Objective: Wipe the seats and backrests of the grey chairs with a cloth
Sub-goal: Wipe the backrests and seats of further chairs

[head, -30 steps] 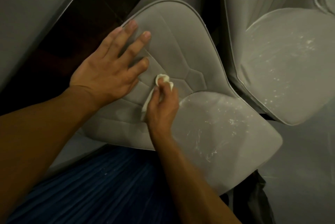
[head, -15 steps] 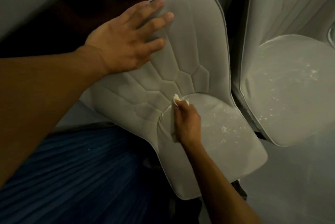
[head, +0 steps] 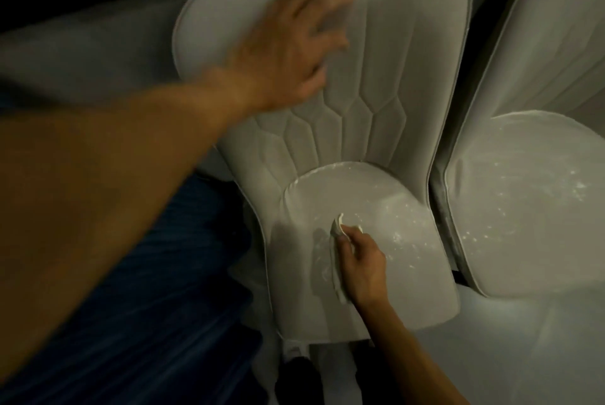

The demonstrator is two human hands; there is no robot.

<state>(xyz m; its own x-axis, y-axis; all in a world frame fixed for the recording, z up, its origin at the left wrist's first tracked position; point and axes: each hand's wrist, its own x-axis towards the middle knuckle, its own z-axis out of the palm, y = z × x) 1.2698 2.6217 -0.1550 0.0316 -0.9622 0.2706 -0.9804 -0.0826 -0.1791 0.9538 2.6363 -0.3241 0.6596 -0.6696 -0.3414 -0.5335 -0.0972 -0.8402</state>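
A grey chair with a quilted backrest and a smooth seat fills the middle of the head view. White specks lie on the right half of the seat. My right hand grips a small white cloth and holds it against the middle of the seat. My left hand, blurred, lies flat with spread fingers on the upper left of the backrest. A second grey chair stands close on the right, its seat dotted with white specks.
A pale grey table edge runs along the upper left. Blue pleated fabric covers the lower left. Pale floor lies at the lower right, and a dark shape sits under the chair's front edge.
My right hand has slid the cloth from the backrest's lower quilting down onto the middle of the seat. My left hand has moved higher up the backrest.
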